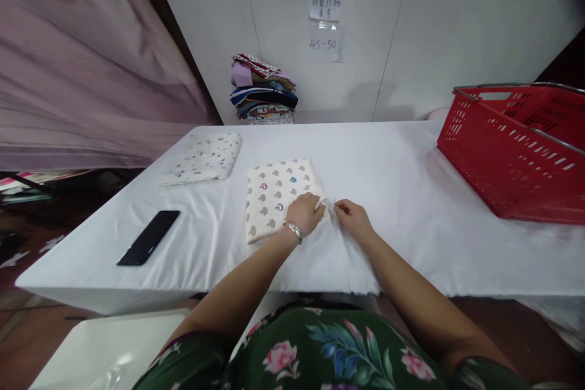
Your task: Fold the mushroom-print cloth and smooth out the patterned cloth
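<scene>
A folded cream cloth [267,195] with a grey mushroom print lies on the white-covered table in front of me. My left hand [305,213], with a silver bracelet at the wrist, rests on its right side and pinches the near right corner, where a bit of fabric sticks up between the fingers. Just right of that corner is my right hand [351,219], its thumb and fingertips drawn together close to the table cover. Whether those fingertips hold a bit of fabric is too small to tell.
Another folded cloth [205,158] with small dark prints lies at the far left. Nearer the front left is a black phone [150,237]. A red basket [512,164] stands on the right. Stacked fabrics [264,94] rise behind the table's back edge, below paper signs [325,42].
</scene>
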`<action>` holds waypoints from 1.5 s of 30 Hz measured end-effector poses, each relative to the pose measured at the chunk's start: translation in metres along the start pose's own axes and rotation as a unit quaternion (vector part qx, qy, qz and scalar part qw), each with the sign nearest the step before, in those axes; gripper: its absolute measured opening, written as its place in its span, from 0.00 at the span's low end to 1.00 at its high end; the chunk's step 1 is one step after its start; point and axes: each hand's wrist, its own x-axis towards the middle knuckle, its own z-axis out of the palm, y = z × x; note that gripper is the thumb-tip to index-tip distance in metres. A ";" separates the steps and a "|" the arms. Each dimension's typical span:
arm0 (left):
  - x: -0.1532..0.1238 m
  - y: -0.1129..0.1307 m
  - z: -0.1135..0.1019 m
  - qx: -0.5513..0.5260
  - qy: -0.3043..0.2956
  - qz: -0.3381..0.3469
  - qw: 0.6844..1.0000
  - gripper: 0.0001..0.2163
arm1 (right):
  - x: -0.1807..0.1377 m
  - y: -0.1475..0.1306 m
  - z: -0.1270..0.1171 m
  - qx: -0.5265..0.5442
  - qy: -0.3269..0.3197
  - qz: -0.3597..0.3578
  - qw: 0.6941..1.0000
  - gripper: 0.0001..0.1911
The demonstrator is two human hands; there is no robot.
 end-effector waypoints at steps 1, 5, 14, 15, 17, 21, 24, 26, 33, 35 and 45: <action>0.000 -0.001 -0.001 0.000 0.003 -0.005 1.000 0.10 | -0.001 -0.002 0.000 -0.063 -0.011 -0.014 0.998 0.10; 0.000 0.000 -0.001 0.022 0.005 0.002 1.000 0.08 | -0.009 -0.017 0.002 -0.222 -0.067 -0.041 0.972 0.12; -0.001 0.004 -0.011 0.072 0.014 0.046 0.996 0.07 | -0.005 -0.023 0.007 -0.228 -0.066 0.029 0.971 0.06; -0.001 0.005 -0.011 0.083 0.019 0.053 0.995 0.07 | -0.004 -0.022 0.007 -0.219 -0.061 0.040 0.973 0.07; -0.004 0.008 -0.009 0.107 0.013 0.076 0.991 0.07 | -0.003 -0.020 0.006 -0.207 -0.058 0.045 0.976 0.07; -0.010 0.016 0.004 0.121 -0.025 0.110 0.986 0.08 | -0.004 -0.019 0.005 -0.203 -0.061 0.019 0.977 0.04; -0.010 0.018 0.006 0.116 -0.027 0.104 0.987 0.08 | -0.004 -0.016 0.005 -0.175 -0.051 0.004 0.983 0.04; -0.008 0.016 0.002 0.118 -0.027 0.095 0.988 0.08 | -0.003 -0.013 0.006 -0.108 -0.049 0.012 0.993 0.04; -0.009 0.018 0.007 0.114 -0.021 0.114 0.987 0.07 | 0.003 -0.004 0.011 0.191 -0.103 0.152 0.964 0.05; -0.011 0.020 0.013 0.121 -0.015 0.120 0.985 0.07 | 0.002 -0.007 0.008 0.218 -0.112 0.158 0.957 0.06; -0.021 0.017 0.021 0.114 0.031 0.136 0.984 0.10 | -0.001 -0.016 0.002 0.274 -0.128 0.170 0.938 0.16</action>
